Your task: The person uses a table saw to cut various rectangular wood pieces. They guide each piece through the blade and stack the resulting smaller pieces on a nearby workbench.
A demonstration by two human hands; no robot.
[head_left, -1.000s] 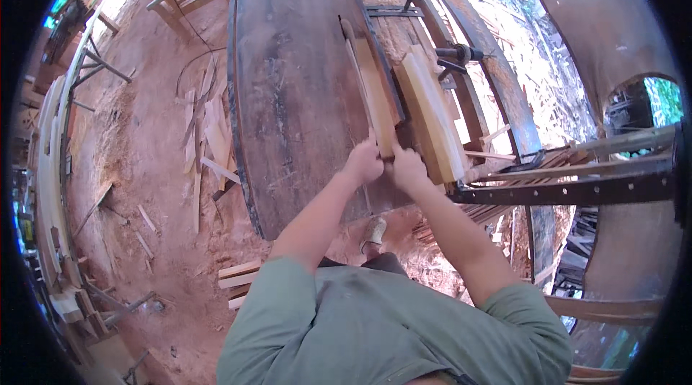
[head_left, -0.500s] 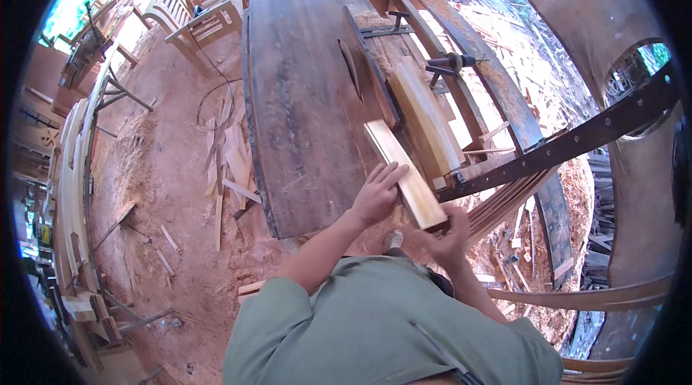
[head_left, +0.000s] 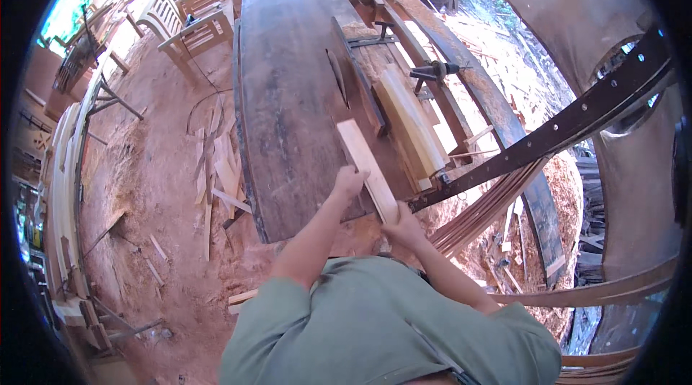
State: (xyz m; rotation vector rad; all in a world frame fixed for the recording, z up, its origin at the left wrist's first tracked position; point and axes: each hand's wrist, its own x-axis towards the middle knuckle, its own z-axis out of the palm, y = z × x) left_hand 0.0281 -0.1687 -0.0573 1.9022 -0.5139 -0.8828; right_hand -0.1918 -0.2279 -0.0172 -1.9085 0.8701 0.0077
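Observation:
Both my hands hold a pale, squared wooden board (head_left: 368, 169) over the near end of a dark saw table (head_left: 292, 96). My left hand (head_left: 351, 181) is closed on the board's left side, near its middle. At the near end, my right hand (head_left: 405, 228) grips the board from the right. The board's far end lies just short of the saw blade (head_left: 336, 76), which stands up through a slot in the table. Right of the blade runs an upright fence (head_left: 364, 82). Fingers of both hands are partly hidden by the board.
Thick pale timber (head_left: 411, 118) lies right of the fence, with a motor-like tool (head_left: 436, 71) beyond it. A dark perforated metal bar (head_left: 555, 127) crosses at right. Wood offcuts (head_left: 225, 161) litter the floor at left. Wooden chairs (head_left: 191, 21) stand far left, and long curved boards (head_left: 65, 205) nearer.
The board has moved left and slightly away from me, lining up more with the blade. My left hand has closed more on its side, and my right hand has shifted left with its end.

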